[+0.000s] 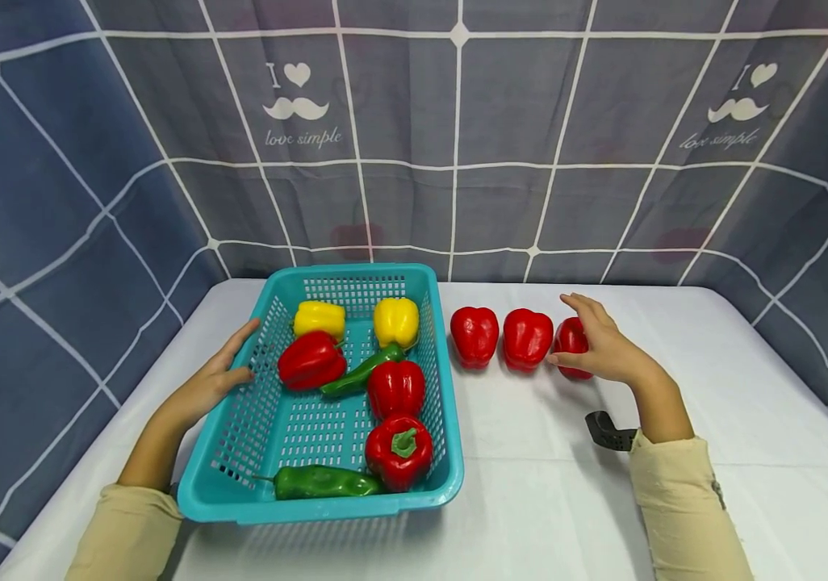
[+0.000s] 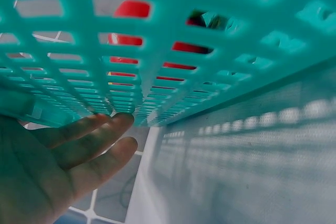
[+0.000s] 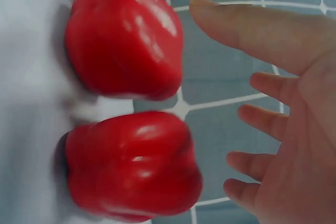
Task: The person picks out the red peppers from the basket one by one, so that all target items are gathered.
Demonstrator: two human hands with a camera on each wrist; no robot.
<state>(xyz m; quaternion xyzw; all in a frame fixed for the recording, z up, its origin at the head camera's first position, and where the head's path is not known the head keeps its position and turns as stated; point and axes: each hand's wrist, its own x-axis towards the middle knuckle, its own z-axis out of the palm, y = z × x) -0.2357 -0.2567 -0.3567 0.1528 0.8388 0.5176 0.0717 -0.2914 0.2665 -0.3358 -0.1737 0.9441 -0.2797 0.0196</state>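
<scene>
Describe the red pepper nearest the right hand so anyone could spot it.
Right of the teal basket, three red peppers form a row on the white table. Pick the rightmost pepper: unlike its neighbours, it is partly hidden by the right hand in the head view.

White table (image 1: 530,516), faint crease (image 1: 545,459) running crosswise. Behind far edge, grey hanging cloth (image 1: 407,105) with white grid lines. Toward far corners, same white print on it twice: heart (image 1: 298,75), moustache (image 1: 296,108), "love simple" lettering (image 1: 303,138). Faint reddish patches (image 1: 356,235) low on grey cloth. Bluer gridded cloth (image 1: 29,202) beyond left edge.
</scene>
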